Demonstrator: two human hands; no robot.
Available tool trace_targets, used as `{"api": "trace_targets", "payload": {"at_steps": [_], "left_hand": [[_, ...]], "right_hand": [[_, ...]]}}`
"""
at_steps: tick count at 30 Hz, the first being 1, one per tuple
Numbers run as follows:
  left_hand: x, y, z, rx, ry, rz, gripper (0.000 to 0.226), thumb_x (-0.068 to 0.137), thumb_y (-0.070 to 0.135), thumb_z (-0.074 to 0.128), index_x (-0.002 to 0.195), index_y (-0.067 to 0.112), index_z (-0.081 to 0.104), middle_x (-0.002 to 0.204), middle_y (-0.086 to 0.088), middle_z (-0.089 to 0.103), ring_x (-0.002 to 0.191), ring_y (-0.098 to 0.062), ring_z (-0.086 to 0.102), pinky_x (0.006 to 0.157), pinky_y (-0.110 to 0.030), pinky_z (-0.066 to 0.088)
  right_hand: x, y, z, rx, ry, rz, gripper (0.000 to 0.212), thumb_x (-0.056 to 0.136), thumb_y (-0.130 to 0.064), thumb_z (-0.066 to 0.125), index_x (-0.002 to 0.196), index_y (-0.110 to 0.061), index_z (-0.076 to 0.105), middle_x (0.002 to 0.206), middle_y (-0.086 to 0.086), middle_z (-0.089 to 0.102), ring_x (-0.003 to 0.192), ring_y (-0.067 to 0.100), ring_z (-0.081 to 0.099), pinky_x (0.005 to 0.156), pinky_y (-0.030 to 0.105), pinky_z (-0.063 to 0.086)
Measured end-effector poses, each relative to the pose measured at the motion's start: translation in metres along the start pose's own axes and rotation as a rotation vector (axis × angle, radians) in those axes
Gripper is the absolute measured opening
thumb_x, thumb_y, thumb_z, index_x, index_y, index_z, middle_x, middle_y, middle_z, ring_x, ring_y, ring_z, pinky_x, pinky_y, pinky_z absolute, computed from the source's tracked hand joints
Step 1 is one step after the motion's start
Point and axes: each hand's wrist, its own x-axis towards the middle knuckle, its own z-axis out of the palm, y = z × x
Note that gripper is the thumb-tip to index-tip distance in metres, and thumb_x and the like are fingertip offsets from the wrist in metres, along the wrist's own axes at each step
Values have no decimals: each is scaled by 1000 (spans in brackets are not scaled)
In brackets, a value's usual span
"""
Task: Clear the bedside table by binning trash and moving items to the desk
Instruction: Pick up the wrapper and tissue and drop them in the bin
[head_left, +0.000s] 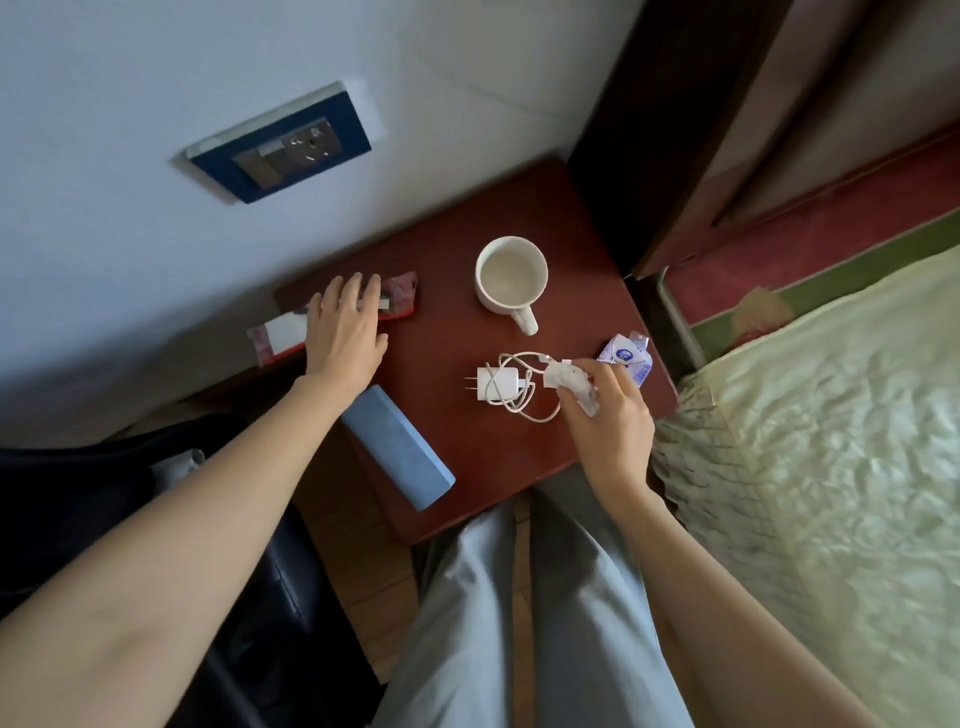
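Note:
The dark red bedside table (447, 270) stands against the wall. My left hand (345, 325) lies flat, fingers spread, on a red and white wrapper (400, 296) at the table's back left edge. My right hand (608, 410) pinches a crumpled white tissue (569, 382) just above the table. A white charger with its coiled cable (498, 384) lies left of that hand. A white mug (511, 278) stands upright in the middle. A crumpled purple and white packet (626, 358) lies at the right edge. A blue box (397, 447) lies at the front left.
A bed with a pale green cover (831, 415) runs along the right. A blue wall socket plate (280, 143) sits above the table. A dark chair or bag (104, 493) fills the lower left. My legs in grey trousers (519, 623) stand before the table.

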Motion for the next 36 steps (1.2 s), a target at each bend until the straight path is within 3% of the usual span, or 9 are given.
{"api": "trace_targets", "payload": {"at_steps": [4, 7, 10, 14, 19, 24, 34, 36], "left_hand": [[15, -8, 8, 33, 56, 74, 50, 75, 9, 70, 123, 5, 54, 112, -17, 64, 103, -38, 57, 90, -49, 44], [16, -14, 5, 9, 123, 83, 41, 71, 2, 70, 111, 5, 63, 93, -17, 69, 82, -39, 63, 75, -46, 48], [10, -11, -13, -61, 209, 102, 39, 70, 3, 72, 108, 6, 64, 85, -16, 70, 74, -38, 63, 65, -43, 49], [-16, 13, -61, -228, 366, 146, 33, 75, 10, 70, 108, 10, 66, 85, -11, 70, 76, -32, 64, 61, -39, 49], [-70, 70, -127, -475, 410, 237, 32, 77, 12, 69, 110, 13, 65, 95, -5, 69, 84, -26, 65, 67, -40, 54], [-147, 146, -179, -583, 408, 375, 36, 73, 9, 74, 107, 16, 68, 94, 0, 68, 82, -20, 65, 69, -29, 50], [-348, 311, -209, -614, 392, 846, 32, 76, 19, 68, 108, 19, 67, 96, 3, 71, 87, -13, 63, 77, -28, 50], [-394, 341, -206, -617, 346, 956, 30, 80, 28, 63, 109, 22, 66, 97, 6, 70, 88, -10, 63, 77, -24, 49]], "right_hand": [[6, -3, 5, 18, 24, 23, 25, 82, -25, 71, 106, -20, 65, 99, -6, 65, 84, 17, 60, 64, 24, 35], [7, -3, 4, 71, 61, 42, 23, 82, -23, 72, 104, -19, 65, 97, -6, 66, 81, 16, 60, 64, 24, 37], [3, -5, -7, 130, 84, 41, 23, 82, -24, 72, 103, -18, 66, 97, -4, 67, 80, 15, 60, 65, 25, 40], [-10, -11, -42, 179, 150, 49, 23, 81, -21, 73, 103, -15, 68, 98, -3, 67, 83, 17, 62, 66, 26, 44], [-42, -15, -109, 233, 227, 82, 22, 80, -20, 73, 101, -18, 67, 100, -6, 66, 87, 14, 62, 68, 29, 48], [-103, -1, -191, 276, 352, 118, 23, 79, -19, 76, 100, -21, 67, 92, -17, 58, 81, 3, 57, 69, 6, 38], [-329, 101, -319, 234, 717, 243, 26, 77, -12, 77, 101, -16, 67, 91, -10, 61, 75, 10, 59, 65, 15, 41], [-384, 123, -331, 220, 787, 297, 26, 77, -11, 78, 99, -17, 67, 89, -9, 62, 73, 10, 60, 65, 14, 41]]}}
